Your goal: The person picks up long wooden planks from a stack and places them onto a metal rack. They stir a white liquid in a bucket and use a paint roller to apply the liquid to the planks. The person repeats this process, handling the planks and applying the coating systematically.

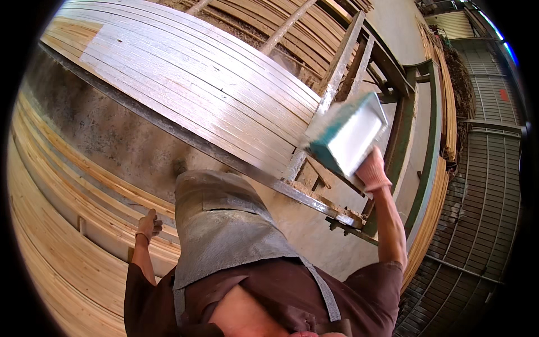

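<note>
A: Head view: where's the tray?

B: The teal, white-lined tray (348,133) is raised over the coated boards (185,78), the gloved right hand (371,171) clamped on its lower edge. It looks light, stiff, possibly slick.

A: The left hand (149,224)?

B: Loosely curled, empty, beside the stacked planks (67,224).

Daylight glares off the white planks (196,78) ahead of my hands; edges bend, and the block (345,135) I'm lifting blurs.
</note>
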A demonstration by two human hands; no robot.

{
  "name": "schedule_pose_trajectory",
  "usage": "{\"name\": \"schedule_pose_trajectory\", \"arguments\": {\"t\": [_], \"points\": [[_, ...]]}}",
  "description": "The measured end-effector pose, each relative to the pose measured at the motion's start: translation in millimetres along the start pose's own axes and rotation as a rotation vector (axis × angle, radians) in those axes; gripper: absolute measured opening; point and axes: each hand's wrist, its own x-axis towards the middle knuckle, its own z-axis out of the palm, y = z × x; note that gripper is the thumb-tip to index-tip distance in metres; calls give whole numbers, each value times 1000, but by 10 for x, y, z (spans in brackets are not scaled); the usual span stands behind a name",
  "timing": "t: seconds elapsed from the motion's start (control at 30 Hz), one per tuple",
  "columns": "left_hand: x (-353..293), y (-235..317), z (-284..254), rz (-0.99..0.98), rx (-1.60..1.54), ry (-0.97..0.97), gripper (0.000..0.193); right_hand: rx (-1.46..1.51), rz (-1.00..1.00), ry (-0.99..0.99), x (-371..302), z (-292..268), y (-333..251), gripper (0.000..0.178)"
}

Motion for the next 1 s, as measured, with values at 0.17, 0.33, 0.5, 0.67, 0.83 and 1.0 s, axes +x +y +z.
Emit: {"name": "schedule_pose_trajectory", "arguments": {"t": [0.17,0.33,0.5,0.67,0.83,1.0], "points": [[72,246,160,216,77,111,42,0,-21,139,1206,-255,-195,29],[6,858,691,325,14,30,47,-110,-122,162,1584,-240,3,17],[-121,-11,596,207,-63,129,46,75,-29,152,628,194,328,33],[12,-765,202,1,-74,14,47,98,-3,336,855,311,361,37],[114,155,438,326,159,35,51,-63,-175,452,1711,-46,82,30],[-537,720,1252,411,-134,21,50,166,13,63,1260,114,185,44]]}}
